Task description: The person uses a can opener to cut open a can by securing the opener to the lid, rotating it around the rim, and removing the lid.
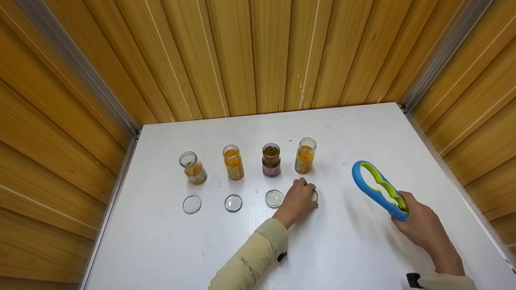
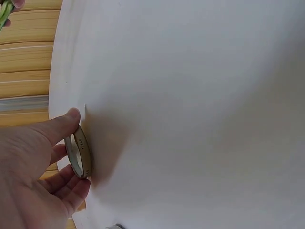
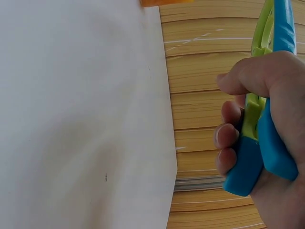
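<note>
My left hand (image 1: 299, 200) pinches a metal jar lid (image 2: 82, 151) by its rim, thumb on one side and fingertips on the other, close over the table. In the head view the hand covers most of that lid. Directly beyond it stands an uncapped jar of orange fruit (image 1: 305, 156). At the right, my right hand (image 1: 421, 223) grips a blue and green jar opener (image 1: 373, 190) by its handle end, its looped end pointing up and left. The right wrist view shows fingers curled around the opener's handles (image 3: 248, 162).
Three more open jars stand in the row: a dark one with a pink label (image 1: 271, 160), an orange one (image 1: 233, 162) and a part-filled one (image 1: 193, 168). Three lids lie before them: one lid (image 1: 274, 198), a second lid (image 1: 233, 203) and a third lid (image 1: 192, 204). Wooden walls border the white table (image 1: 161, 249).
</note>
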The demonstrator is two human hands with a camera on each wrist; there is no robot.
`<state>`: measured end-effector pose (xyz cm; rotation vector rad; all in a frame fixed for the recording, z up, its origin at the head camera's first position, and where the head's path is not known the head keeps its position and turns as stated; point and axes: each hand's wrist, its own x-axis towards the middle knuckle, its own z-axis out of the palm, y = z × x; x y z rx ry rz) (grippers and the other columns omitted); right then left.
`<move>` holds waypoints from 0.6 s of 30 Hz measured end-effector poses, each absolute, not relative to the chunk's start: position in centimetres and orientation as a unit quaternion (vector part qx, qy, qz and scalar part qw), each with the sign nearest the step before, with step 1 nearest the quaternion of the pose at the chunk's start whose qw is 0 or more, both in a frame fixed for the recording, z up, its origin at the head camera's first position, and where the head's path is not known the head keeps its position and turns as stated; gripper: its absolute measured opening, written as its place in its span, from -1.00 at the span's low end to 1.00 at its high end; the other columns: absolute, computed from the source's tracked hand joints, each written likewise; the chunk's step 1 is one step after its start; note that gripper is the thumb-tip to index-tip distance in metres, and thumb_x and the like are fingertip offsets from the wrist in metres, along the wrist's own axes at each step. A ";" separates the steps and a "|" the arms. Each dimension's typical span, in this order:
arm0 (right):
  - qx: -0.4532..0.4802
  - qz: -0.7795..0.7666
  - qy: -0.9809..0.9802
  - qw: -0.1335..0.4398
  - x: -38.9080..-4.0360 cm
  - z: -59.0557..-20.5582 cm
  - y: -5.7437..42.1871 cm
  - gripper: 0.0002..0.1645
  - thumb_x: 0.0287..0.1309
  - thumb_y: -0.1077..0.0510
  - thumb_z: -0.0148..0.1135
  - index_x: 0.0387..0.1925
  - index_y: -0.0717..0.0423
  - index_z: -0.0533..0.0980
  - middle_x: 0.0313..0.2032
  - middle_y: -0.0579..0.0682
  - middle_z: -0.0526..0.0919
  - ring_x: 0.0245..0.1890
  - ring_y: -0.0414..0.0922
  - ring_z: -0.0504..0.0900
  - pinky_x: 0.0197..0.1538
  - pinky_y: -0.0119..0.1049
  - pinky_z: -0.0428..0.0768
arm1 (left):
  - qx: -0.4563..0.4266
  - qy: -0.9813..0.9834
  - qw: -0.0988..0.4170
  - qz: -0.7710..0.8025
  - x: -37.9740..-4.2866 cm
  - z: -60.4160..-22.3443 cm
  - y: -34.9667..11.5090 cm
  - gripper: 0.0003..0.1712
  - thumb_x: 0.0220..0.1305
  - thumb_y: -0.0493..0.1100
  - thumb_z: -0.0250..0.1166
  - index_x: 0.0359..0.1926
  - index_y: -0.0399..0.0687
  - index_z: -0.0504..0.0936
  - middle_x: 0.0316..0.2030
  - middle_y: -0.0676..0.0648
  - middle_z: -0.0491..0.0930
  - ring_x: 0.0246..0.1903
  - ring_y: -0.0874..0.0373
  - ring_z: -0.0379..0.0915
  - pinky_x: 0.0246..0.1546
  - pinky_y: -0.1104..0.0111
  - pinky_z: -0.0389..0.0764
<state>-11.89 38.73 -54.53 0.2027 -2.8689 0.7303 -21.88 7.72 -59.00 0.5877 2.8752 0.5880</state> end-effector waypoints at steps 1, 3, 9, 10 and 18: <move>0.068 0.246 -0.963 0.085 -11.9 -54.5 38.7 -0.30 0.02 0.38 0.44 0.20 0.39 0.37 -0.26 0.30 0.67 -0.38 0.09 0.57 -0.32 0.10 0.58 | 0.196 0.959 0.075 0.192 -21.9 -59.0 7.8 -0.44 0.20 0.02 0.56 0.18 -0.03 0.68 0.01 -0.02 0.51 0.02 0.16 0.42 0.10 0.43 0.52; 0.065 0.246 -0.964 0.080 -11.9 -54.5 38.7 -0.29 0.03 0.37 0.43 0.21 0.39 0.36 -0.25 0.32 0.66 -0.37 0.10 0.57 -0.31 0.11 0.59 | 0.198 0.960 0.073 0.186 -21.9 -59.1 7.8 -0.44 0.20 0.03 0.56 0.18 -0.04 0.68 0.00 -0.02 0.51 0.01 0.17 0.42 0.08 0.44 0.52; 0.058 0.249 -0.965 0.066 -11.9 -54.6 38.6 -0.28 0.04 0.36 0.44 0.23 0.41 0.35 -0.22 0.34 0.66 -0.35 0.10 0.56 -0.29 0.12 0.59 | 0.209 0.962 0.061 0.167 -21.9 -59.3 7.9 -0.46 0.18 0.04 0.57 0.14 -0.04 0.71 -0.03 -0.02 0.53 -0.02 0.15 0.42 0.03 0.43 0.52; 0.058 0.249 -0.964 0.067 -11.9 -54.6 38.6 -0.28 0.04 0.36 0.44 0.23 0.41 0.35 -0.22 0.34 0.66 -0.35 0.11 0.56 -0.29 0.12 0.59 | 0.209 0.962 0.062 0.166 -21.9 -59.4 7.9 -0.47 0.18 0.04 0.57 0.13 -0.04 0.71 -0.03 -0.01 0.53 -0.03 0.15 0.41 0.03 0.42 0.52; 0.062 0.255 -0.962 0.076 -12.0 -55.1 38.6 -0.25 0.02 0.33 0.54 0.21 0.40 0.37 -0.24 0.31 0.67 -0.36 0.10 0.59 -0.31 0.10 0.62 | 0.200 0.963 0.081 0.164 -22.2 -59.5 8.0 -0.46 0.20 0.07 0.55 0.15 -0.01 0.70 -0.01 0.01 0.52 -0.01 0.17 0.38 0.05 0.39 0.50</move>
